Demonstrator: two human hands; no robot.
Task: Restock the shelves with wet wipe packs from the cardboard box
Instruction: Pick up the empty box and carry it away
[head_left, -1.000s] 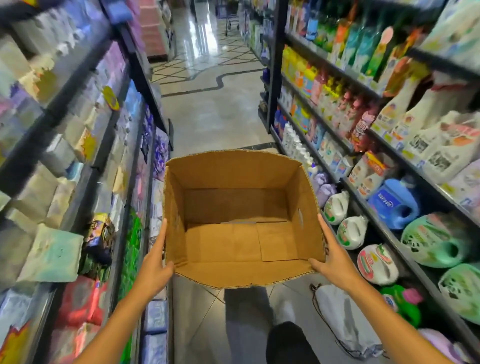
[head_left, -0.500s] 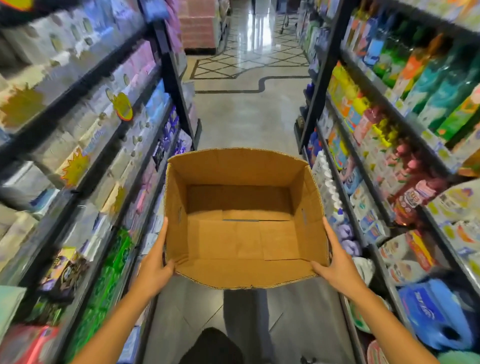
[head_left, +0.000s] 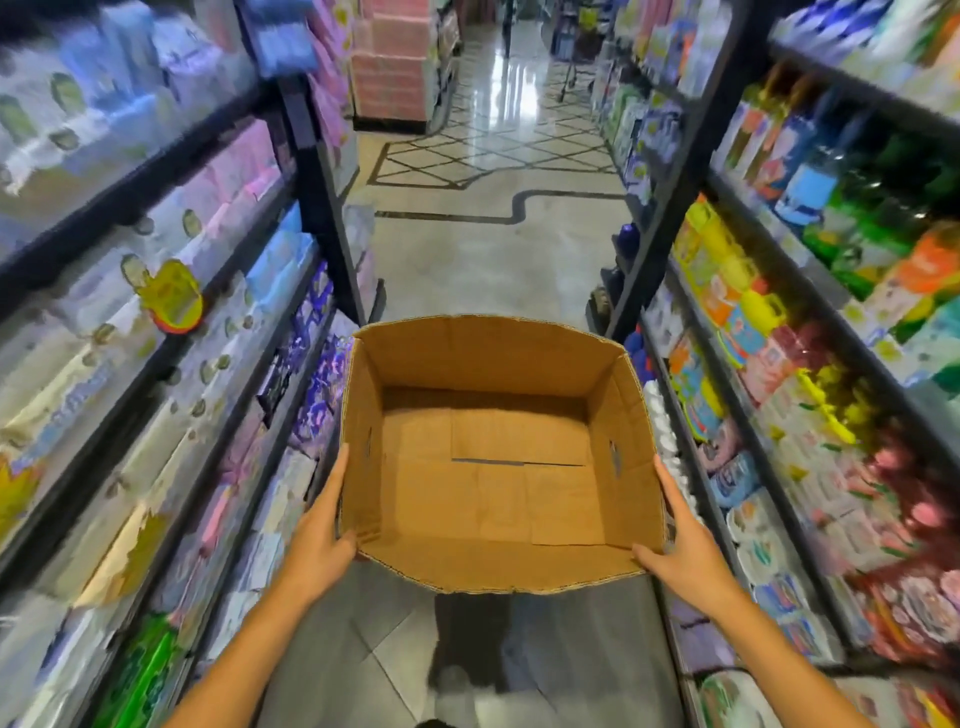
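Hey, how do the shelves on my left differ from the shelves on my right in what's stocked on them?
The left shelves hold mostly soft, flat packs in pale blue, pink and purple; the right shelves hold bottles, jugs and pouches in bright green, yellow and orange. The left shelves carry a yellow tag; no such tag shows on the right shelves. Both are dark-framed, well stocked, and flank the aisle.

Both bare forearms reach forward. The left hand and the right hand lie with straight fingers pointing ahead, thumbs hooked inward, palms facing each other.
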